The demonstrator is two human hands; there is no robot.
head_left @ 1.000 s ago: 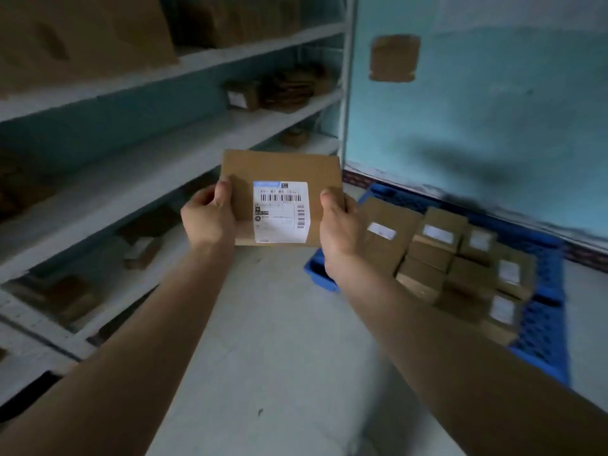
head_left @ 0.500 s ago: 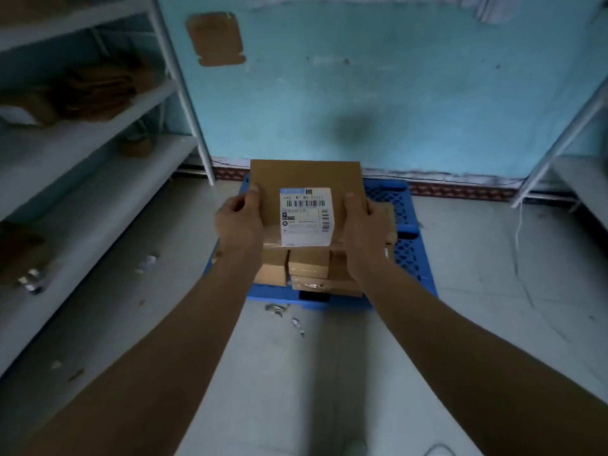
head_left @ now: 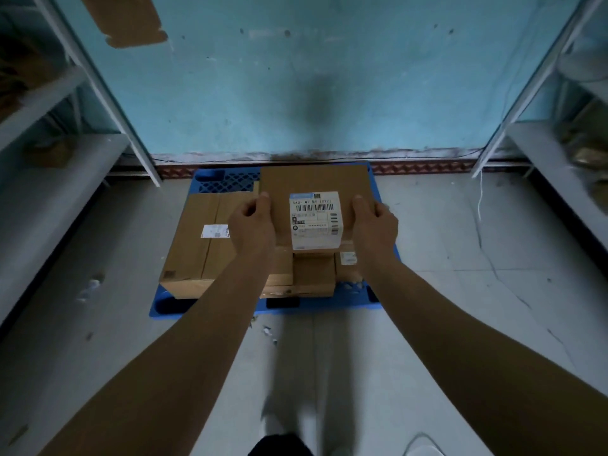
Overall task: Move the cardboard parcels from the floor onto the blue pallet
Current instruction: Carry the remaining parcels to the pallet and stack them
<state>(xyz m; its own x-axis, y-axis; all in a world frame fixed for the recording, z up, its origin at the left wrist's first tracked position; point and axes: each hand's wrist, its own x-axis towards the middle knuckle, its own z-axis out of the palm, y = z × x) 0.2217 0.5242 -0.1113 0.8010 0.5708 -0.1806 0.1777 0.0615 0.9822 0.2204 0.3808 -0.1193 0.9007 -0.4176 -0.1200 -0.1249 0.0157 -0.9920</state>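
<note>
I see everything in dim light with a cool bluish cast. A soft dark shadow sits on the turquoise wall (head_left: 312, 103) straight ahead of me, and another lies on the floor (head_left: 460, 258) between my forearms (head_left: 164, 373). The white label (head_left: 316, 222) on the parcel (head_left: 312, 182) is the brightest patch, its print soft. The shelves (head_left: 49, 159) at both sides lean outward with the wide lens, their contents murky. My forearms look stretched near the lower edge.
</note>
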